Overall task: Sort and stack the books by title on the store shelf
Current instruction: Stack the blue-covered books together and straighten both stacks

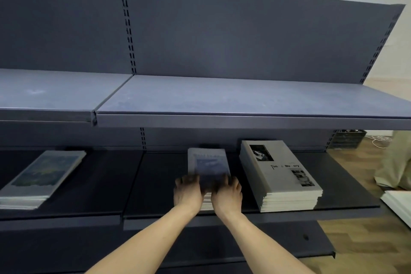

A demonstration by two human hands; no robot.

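A dark metal store shelf filled the frame, its lower shelf carrying three stacks of books. A grey stack sat at right, a blue-green stack well apart at left, and a blurred blue-covered stack lay between them. The person's left hand and right hand gripped the near end of the top blue book, fingers curled over its cover.
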